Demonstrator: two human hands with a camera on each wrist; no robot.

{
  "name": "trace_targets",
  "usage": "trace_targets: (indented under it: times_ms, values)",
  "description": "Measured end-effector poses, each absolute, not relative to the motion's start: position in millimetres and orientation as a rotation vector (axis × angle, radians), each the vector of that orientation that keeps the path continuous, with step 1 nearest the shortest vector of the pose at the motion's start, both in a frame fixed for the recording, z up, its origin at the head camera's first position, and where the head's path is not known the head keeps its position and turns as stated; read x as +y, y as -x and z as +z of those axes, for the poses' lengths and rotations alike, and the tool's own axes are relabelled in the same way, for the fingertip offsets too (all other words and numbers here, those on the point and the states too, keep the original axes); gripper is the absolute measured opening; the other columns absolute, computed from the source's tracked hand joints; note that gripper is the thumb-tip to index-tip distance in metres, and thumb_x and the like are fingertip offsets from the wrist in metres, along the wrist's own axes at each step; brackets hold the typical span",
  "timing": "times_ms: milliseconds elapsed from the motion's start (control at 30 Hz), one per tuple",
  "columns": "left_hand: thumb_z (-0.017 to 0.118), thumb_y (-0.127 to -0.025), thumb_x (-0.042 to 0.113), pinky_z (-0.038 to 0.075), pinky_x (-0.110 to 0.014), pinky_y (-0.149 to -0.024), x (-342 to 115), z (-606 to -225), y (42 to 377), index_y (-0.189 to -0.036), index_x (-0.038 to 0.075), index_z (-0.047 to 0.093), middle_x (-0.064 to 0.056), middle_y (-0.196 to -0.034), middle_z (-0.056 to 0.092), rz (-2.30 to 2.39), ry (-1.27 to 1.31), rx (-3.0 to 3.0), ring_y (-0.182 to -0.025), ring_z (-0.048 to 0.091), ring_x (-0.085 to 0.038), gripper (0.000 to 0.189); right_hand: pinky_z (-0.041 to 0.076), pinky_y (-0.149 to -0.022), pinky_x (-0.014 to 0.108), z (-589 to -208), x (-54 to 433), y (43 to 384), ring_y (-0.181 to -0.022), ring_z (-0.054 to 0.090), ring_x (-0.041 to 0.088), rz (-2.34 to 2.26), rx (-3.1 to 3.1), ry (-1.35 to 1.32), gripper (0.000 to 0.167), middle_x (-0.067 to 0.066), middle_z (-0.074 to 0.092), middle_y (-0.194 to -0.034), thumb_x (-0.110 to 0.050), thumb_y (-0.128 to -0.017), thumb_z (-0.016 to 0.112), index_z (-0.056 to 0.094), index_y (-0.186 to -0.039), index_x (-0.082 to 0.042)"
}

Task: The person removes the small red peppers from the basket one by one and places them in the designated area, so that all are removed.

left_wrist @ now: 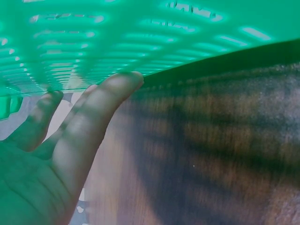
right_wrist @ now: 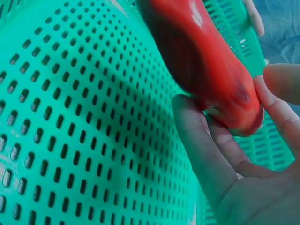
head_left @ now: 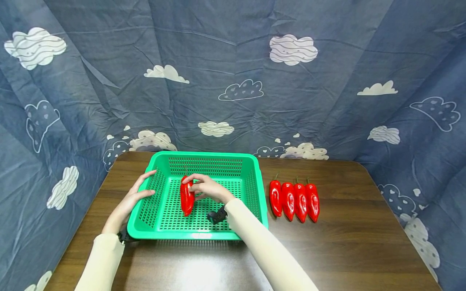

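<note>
A red chili pepper with a thin stem is inside the green plastic basket. My right hand pinches it near the stem end, between thumb and fingers. In the right wrist view the pepper is above the slotted basket floor, its far tip out of frame; whether it touches the floor, I cannot tell. At the basket's left side, my left hand rests on the rim with fingers fairly straight. The left wrist view has that hand's thumb against the slotted wall.
Right of the basket, several red peppers lie side by side on the brown wooden table, stems toward the back. A blue curtain with cloud prints hangs behind the table and along both sides.
</note>
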State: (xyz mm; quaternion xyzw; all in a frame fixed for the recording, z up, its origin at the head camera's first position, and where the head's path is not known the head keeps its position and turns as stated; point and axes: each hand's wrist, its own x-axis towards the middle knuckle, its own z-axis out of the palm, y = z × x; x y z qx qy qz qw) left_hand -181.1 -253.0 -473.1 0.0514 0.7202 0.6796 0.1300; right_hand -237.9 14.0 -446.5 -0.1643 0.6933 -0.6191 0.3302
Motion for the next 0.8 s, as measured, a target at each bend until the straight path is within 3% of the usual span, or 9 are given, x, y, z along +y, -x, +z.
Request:
trace_targets:
  times_ms: [433,800]
  values:
    - [0.048,-0.098,0.012,0.049,-0.043,-0.080,-253.1,-472.6,180.3,-0.152,0.024,0.019,-0.020,-0.150,0.013,1.963,-0.148,2.099,-0.109,0.049,-0.032,0.062,0.054,-0.076,0.044,-437.8,27.6,240.7,-0.087,0.061,0.023,-1.681,1.809,0.401,0.035,0.016,0.059,-0.107,0.003,-0.087,0.057,0.055,-0.122,0.000]
    - [0.049,-0.097,0.011,0.049,-0.039,-0.080,-252.7,-470.7,179.5,-0.152,0.022,0.020,-0.018,-0.153,0.010,1.952,-0.167,2.138,-0.111,0.047,-0.028,0.063,0.053,-0.077,0.044,-432.2,43.5,244.7,-0.091,0.059,0.026,-1.689,1.836,0.387,0.036,0.016,0.055,-0.108,0.003,-0.086,0.060,0.056,-0.121,-0.003]
